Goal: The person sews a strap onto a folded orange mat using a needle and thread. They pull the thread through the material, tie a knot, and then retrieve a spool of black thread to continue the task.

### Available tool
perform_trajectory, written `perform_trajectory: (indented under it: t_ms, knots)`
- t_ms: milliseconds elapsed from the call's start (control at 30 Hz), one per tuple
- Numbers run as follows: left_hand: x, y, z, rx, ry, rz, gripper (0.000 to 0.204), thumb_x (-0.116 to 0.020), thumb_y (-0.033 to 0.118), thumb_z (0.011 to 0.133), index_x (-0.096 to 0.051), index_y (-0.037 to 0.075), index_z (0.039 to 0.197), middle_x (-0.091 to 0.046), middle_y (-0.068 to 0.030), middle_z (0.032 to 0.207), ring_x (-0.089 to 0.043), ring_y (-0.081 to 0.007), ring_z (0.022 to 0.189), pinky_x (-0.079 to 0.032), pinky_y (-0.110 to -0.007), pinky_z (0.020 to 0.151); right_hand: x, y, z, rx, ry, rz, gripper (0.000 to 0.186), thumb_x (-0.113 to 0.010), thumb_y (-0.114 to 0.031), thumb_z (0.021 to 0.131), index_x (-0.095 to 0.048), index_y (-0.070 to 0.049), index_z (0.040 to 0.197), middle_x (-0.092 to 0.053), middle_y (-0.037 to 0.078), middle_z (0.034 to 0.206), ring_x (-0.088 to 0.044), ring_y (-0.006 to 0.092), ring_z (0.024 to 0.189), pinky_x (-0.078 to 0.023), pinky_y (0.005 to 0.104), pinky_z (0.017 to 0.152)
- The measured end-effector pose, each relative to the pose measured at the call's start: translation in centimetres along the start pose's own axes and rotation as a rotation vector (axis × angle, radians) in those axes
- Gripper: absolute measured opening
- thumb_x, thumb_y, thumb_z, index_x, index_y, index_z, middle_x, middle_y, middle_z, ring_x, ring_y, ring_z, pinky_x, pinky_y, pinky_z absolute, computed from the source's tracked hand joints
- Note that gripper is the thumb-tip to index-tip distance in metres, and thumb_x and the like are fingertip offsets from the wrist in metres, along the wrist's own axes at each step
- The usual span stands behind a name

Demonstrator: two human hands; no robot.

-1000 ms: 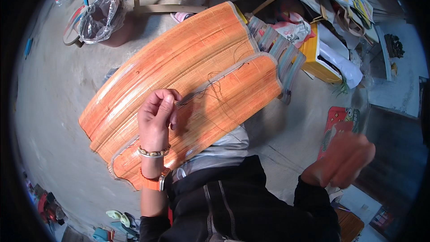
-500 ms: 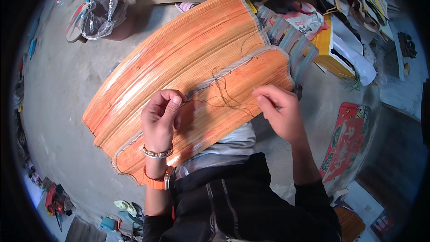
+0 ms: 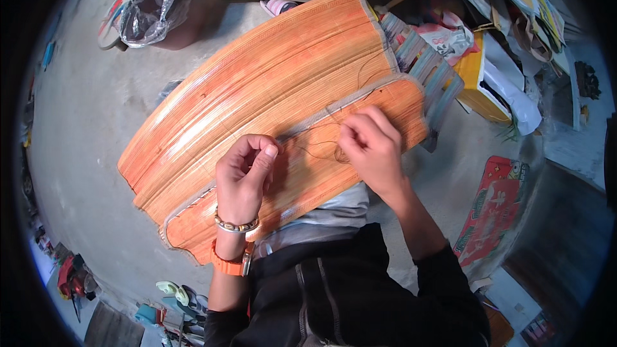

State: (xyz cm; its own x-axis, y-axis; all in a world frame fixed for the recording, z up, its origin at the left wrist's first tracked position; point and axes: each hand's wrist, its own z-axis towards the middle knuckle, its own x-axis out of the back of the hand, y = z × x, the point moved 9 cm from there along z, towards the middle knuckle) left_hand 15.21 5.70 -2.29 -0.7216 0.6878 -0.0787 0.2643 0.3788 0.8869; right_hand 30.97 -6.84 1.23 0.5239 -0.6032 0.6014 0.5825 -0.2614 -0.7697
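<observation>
Keep your left hand (image 3: pixel 244 170) pinched on the grey edging (image 3: pixel 350 104) of the orange mat (image 3: pixel 270 83) while your right hand (image 3: pixel 373 148), fingers closed on the dark thread (image 3: pixel 318 151) at 3 o'clock, draws it taut.

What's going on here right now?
A person is hand-sewing an orange woven mat that lies across their lap. Both hands rest on the mat by its grey edging strip. The left hand pinches at the seam, and the right hand works a dark thread that loops between them. A bag-lined bin stands on the concrete floor beyond.
</observation>
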Motion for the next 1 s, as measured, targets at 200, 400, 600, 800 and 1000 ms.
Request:
perform_trajectory:
  t_ms: [200,400,600,800,1000]
  knots:
    - [-1.5,0.0,0.7,0.024,-0.06,-0.025,0.012,-0.06,0.013,0.089,-0.058,0.0,0.088,-0.055,0.0023,0.068,-0.045,-0.0023,0.052,-0.034,-0.017,0.045,5.8,3.9,-5.0,-0.331,0.072,0.159,0.012,-0.062,0.009,0.071,-0.058,-0.001,0.077,-0.052,0.003,0.076,-0.048,0.0061,0.055,-0.036,0.0207,0.046]
    - [-5.0,-0.5,1.3,0.051,-0.248,-0.107,0.013,-0.059,0.012,0.09,-0.058,-0.001,0.088,-0.061,-0.0032,0.076,-0.046,-0.0038,0.052,-0.037,-0.018,0.047,6.9,-0.2,-5.4,-0.209,-0.011,0.19,0.012,-0.061,0.01,0.067,-0.058,0.001,0.074,-0.055,0.005,0.077,-0.044,0.0063,0.054,-0.034,0.0204,0.046]
    - [-6.2,-0.6,1.4,0.139,-0.32,-0.07,0.013,-0.058,0.012,0.091,-0.057,0.0,0.088,-0.065,-0.0075,0.085,-0.047,-0.0045,0.051,-0.038,-0.017,0.047,4.3,-4.5,-3.6,-0.035,-0.125,0.288,0.011,-0.064,0.008,0.068,-0.06,0.001,0.076,-0.056,0.006,0.076,-0.048,0.0076,0.053,-0.036,0.0215,0.045]
    - [-1.8,-0.3,0.3,0.176,-0.256,-0.246,0.013,-0.051,0.013,0.094,-0.052,0.001,0.09,-0.064,-0.0118,0.078,-0.043,-0.0055,0.045,-0.032,-0.018,0.04,1.8,-7.4,-0.5,0.154,-0.113,0.383,0.015,-0.065,0.006,0.071,-0.06,0.001,0.084,-0.055,0.007,0.08,-0.052,0.0106,0.057,-0.041,0.0235,0.047]
    - [5.8,-0.4,-2.8,0.058,-0.23,-0.448,0.02,-0.055,0.019,0.092,-0.046,0.003,0.084,-0.055,-0.0111,0.059,-0.031,-0.0045,0.033,-0.025,-0.019,0.034,0.0,-5.8,4.3,-0.057,-0.18,0.361,0.021,-0.067,0.002,0.077,-0.065,0.004,0.097,-0.059,0.007,0.086,-0.051,0.0075,0.063,-0.04,0.0196,0.051]
